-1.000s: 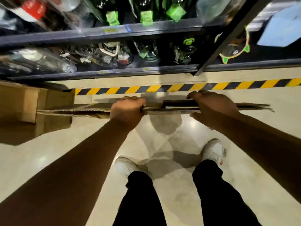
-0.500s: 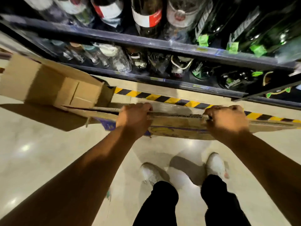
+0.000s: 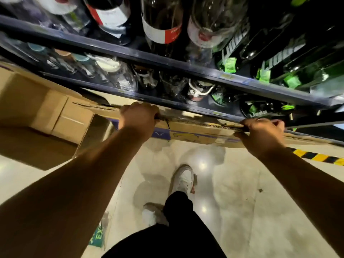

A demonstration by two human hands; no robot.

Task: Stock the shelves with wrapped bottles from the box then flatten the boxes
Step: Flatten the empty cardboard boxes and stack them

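Gripping the flattened box (image 3: 195, 130) by its top edge, left hand (image 3: 138, 116) & right hand (image 3: 260, 135) both clamp it, near the bottle shelf (image 3: 167, 62). Flattening step; next prob. stow it, then collapse open box (image 3: 61, 116) at left.

We were in a shop aisle, a drinks section. Long dark blue metal shelves (image 3: 167, 62) ran in tiers, packed with dark glass wine bottles bearing white and red labels (image 3: 160, 32) and green glass bottles hung with bright green tags (image 3: 290, 60), and small paper price slips (image 3: 225, 76) sat on the shelf edges. Yellow-and-black striped hazard tape (image 3: 320, 158) marked the polished pale stone floor (image 3: 242, 202), while an open brown cardboard carton (image 3: 37, 108) and a flattened printed cardboard box (image 3: 195, 131) were delivery packing.
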